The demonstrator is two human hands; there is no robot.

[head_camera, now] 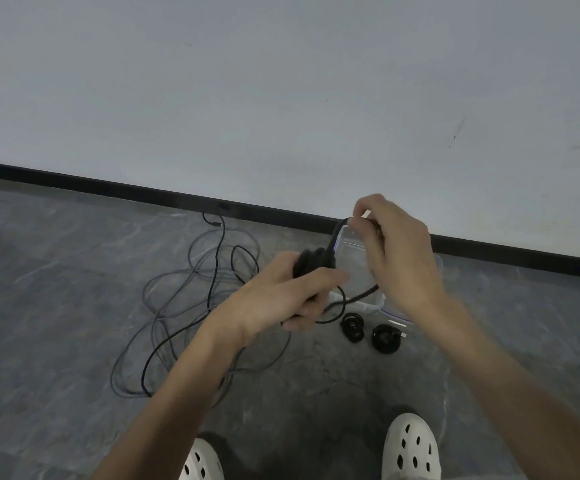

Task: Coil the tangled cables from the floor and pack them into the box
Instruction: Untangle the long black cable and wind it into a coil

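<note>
**A:** What's in the grip?

**B:** The left hand (281, 299) is curled round a thick bundle of black braided cable (311, 263), wound into many turns. The right hand (403, 258) pinches a loop of that same cable between thumb and fingertips, raised just above the bundle. A short tail hangs below the hands. Both hands are held in the air, over the far edge of the grey stone-patterned floor (56, 271).

**A:** So how far along is it?

**B:** About midway, I'd judge. This bundle looks nearly wound. A small tight black coil (352, 327) and a fatter black coil with a pale plug (387, 338) lie finished on the floor, side by side. To the left, a loose tangle of thin dark cables (191, 306) sprawls from near the black skirting board (108, 188) back toward the white perforated clogs (411, 448), and none of it is coiled.

**A:** And the box?

**B:** The clear plastic box (438, 265) sits against the floor's far edge, directly beneath the hands, which hide most of it. The part that shows holds no cable. The two finished coils lie just in front of it, not inside, so the packing has not begun.
</note>
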